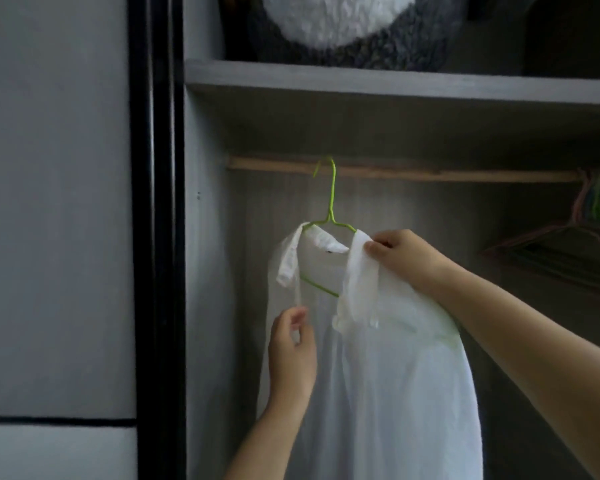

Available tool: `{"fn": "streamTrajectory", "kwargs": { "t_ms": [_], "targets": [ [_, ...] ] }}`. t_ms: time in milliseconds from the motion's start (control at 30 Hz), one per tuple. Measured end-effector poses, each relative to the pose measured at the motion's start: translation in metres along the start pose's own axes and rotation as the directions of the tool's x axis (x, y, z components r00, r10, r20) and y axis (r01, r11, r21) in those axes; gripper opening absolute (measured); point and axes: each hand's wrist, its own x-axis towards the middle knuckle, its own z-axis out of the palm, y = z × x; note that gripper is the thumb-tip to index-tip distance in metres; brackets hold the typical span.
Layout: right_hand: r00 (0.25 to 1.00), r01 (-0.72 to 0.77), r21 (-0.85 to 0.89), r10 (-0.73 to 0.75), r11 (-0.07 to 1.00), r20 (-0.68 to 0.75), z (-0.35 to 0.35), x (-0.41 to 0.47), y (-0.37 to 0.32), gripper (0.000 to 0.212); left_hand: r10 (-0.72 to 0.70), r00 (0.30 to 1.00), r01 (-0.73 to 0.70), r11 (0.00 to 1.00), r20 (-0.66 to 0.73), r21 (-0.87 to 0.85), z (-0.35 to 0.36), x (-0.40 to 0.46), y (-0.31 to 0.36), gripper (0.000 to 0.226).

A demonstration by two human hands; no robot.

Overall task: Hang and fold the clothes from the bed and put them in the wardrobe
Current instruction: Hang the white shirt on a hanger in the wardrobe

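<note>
A white shirt (388,382) hangs on a green hanger (332,202) whose hook sits over the wooden rail (465,174) inside the wardrobe. My right hand (406,258) pinches the shirt's collar at the right shoulder, near the hanger's neck. My left hand (291,351) is lower, at the shirt's left front edge, with fingers curled by a thin strip of fabric hanging from the collar; whether it pinches the strip is not plain. The shirt's lower part runs out of view.
Several empty hangers (593,216) hang bunched at the rail's right end. A shelf (395,81) above holds a fluffy grey and white thing (347,26). A black door frame (156,237) and a pale door panel (52,202) stand to the left.
</note>
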Motion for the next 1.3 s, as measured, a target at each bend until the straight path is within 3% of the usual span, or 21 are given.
{"fn": "streamTrajectory", "kwargs": {
  "t_ms": [133, 333, 533, 700, 867, 1067, 1300],
  "targets": [
    [0.999, 0.023, -0.010, -0.024, 1.000, -0.024, 0.013, 0.059, -0.055, 0.032, 0.037, 0.991, -0.045, 0.997, -0.126, -0.056, -0.021, 0.012, 0.014, 0.034],
    [0.998, -0.059, 0.100, 0.058, 0.993, 0.007, 0.062, 0.120, -0.090, 0.029, 0.008, 0.970, -0.036, 0.993, -0.243, -0.112, -0.052, 0.028, 0.014, 0.026],
    [0.998, -0.048, 0.144, 0.041, 0.988, 0.055, 0.116, 0.117, -0.089, 0.035, -0.005, 0.975, -0.008, 0.999, -0.224, -0.053, -0.068, 0.020, 0.012, 0.025],
    [0.994, -0.060, 0.250, 0.036, 0.966, 0.098, 0.117, 0.109, -0.081, 0.043, -0.020, 0.975, 0.010, 0.999, -0.219, -0.048, -0.072, 0.016, 0.017, 0.027],
    [0.999, -0.051, 0.182, 0.047, 0.982, 0.028, 0.080, 0.091, -0.050, 0.041, 0.220, 0.946, -0.203, 0.975, -0.238, 0.093, -0.066, 0.023, 0.049, 0.018],
    [0.989, -0.069, -0.248, 0.034, 0.966, -0.143, 0.017, 0.028, 0.021, 0.039, 0.476, 0.878, -0.454, 0.861, -0.045, 0.231, -0.002, 0.019, 0.105, 0.028],
    [0.970, -0.240, -0.436, 0.192, 0.867, -0.152, -0.033, -0.086, 0.132, 0.038, 0.377, 0.881, -0.449, 0.857, 0.286, 0.255, 0.103, -0.052, 0.073, 0.030]
  ]
}}
